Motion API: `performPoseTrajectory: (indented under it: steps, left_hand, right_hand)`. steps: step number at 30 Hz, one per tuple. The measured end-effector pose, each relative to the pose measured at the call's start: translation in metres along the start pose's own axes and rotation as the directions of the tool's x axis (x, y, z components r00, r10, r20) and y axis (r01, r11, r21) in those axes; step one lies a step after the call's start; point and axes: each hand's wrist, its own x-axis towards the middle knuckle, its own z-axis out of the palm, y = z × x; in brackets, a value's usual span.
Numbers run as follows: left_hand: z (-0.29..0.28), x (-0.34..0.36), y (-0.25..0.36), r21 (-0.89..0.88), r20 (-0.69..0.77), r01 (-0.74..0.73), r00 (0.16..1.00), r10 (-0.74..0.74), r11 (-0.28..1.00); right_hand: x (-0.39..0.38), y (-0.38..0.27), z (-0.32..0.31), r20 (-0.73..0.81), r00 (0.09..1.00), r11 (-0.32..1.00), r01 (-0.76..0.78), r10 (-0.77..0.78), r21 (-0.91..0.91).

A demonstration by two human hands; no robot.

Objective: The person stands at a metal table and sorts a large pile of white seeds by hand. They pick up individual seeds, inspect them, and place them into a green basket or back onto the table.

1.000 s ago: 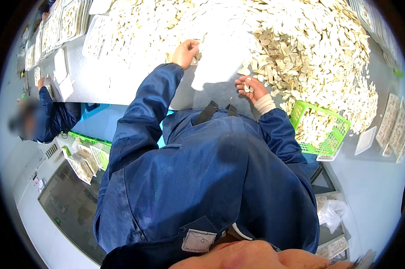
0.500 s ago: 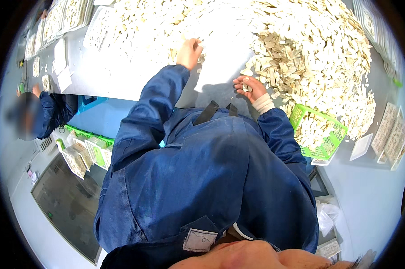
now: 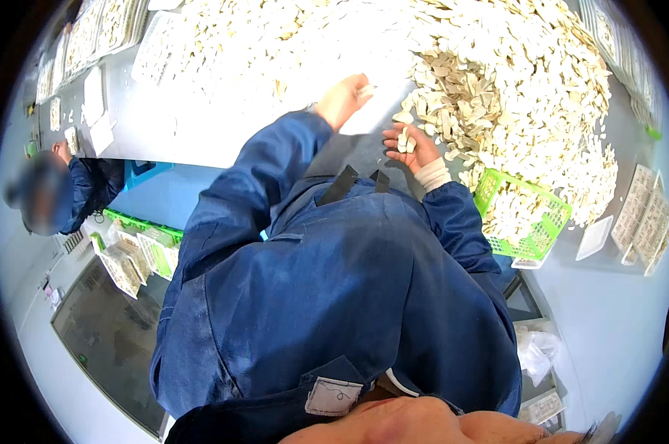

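Observation:
Pale, thin dried slices [image 3: 527, 89] lie in a broad heap at the right of the table, and more are scattered toward the far left. My left hand [image 3: 340, 102] is over the brightly lit tabletop, its fingers pinched on a pale slice [image 3: 365, 90]. Palm up and fingers curled, my right hand [image 3: 417, 150] holds a few pale slices [image 3: 406, 139] by the heap's near left edge. A single slice [image 3: 403, 117] lies just beyond its fingers. Glare washes out part of the table.
A green plastic basket [image 3: 486, 194] with slices in it stands right of my right forearm. Trays [image 3: 634, 211] lean at the far right; more filled trays [image 3: 82, 37] stand at the far left. Another person [image 3: 90, 189] sits at the left. White cards [image 3: 102, 133] lie on the table there.
My left hand has moved right, toward my right hand, and a slice now shows in its fingers. My right hand has stayed nearly in place, with more slices visible in it.

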Motion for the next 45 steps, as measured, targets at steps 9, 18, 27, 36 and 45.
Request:
performPoseTrajectory:
  steps: [9, 18, 27, 36, 45]
  left_hand:
    - [-0.003, -0.059, -0.019, 0.597, 0.06, -0.406, 0.883, 0.466, 0.692]
    - [-0.078, -0.036, -0.056, 0.834, -0.244, -0.075, 0.838, 0.488, 0.546]
    - [0.011, -0.027, -0.036, 0.659, 0.052, -0.252, 0.955, 0.291, 0.708]
    - [0.03, -0.014, -0.042, 0.728, 0.012, -0.181, 0.968, 0.252, 0.661]
    - [0.026, -0.055, 0.016, 0.231, 0.181, -0.3, 0.948, 0.262, 0.926]
  right_hand:
    - [0.003, 0.001, -0.012, 0.086, 0.996, 0.999, -0.021, 0.018, 0.038]
    - [-0.003, 0.002, -0.006, 0.05, 0.999, 1.0, 0.005, -0.005, -0.017]
    - [-0.007, -0.003, 0.009, 0.122, 0.992, 0.998, -0.027, 0.034, -0.059]
    - [-0.004, 0.005, -0.005, 0.072, 0.997, 0.999, -0.019, 0.022, -0.041]
    - [0.007, 0.014, -0.008, 0.132, 0.985, 0.983, -0.125, 0.107, 0.132]
